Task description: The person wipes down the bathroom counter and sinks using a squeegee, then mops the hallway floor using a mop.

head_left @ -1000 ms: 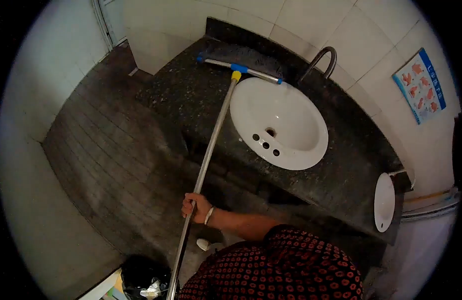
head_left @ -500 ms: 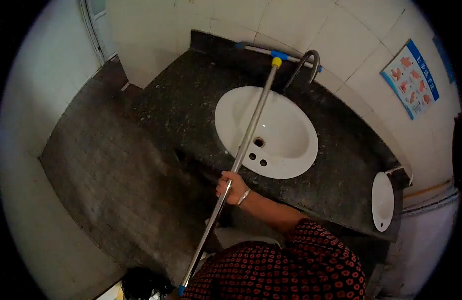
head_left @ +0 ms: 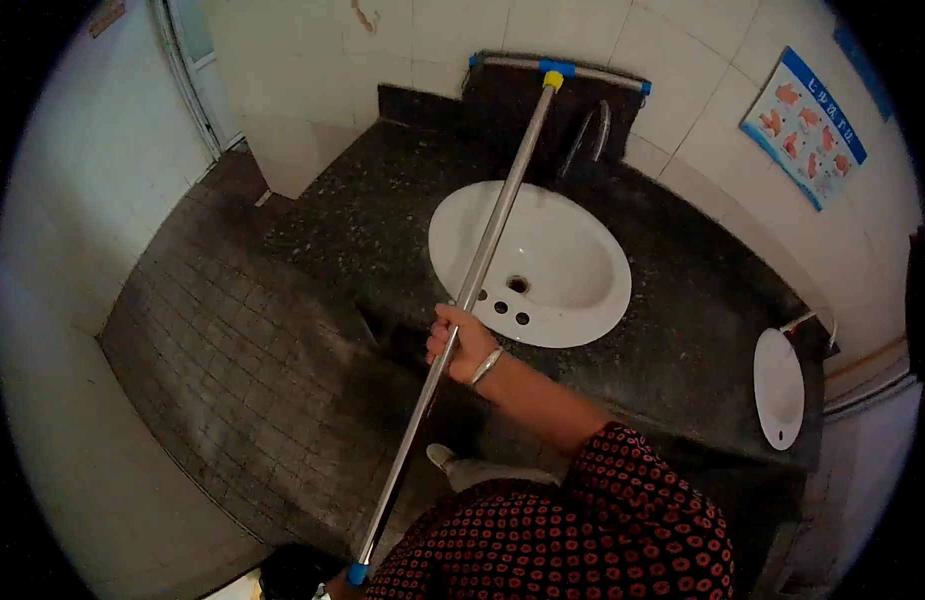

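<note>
Mop (head_left: 490, 240) partly hides the sink (head_left: 616, 285), left hand (head_left: 338, 589) mostly cut off.

The pole (head_left: 495, 228) looks like smooth, shiny metal.

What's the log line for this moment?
right grip: closed on pole | left grip: near pole's lower end, barely visible | mop head: beyond sink, wall contact unclear

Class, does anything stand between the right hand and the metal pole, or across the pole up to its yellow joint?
Nothing visible: the right hand closes around the metal pole, which runs uncovered over the sink to the yellow joint. The faucet stands to the right.
</note>
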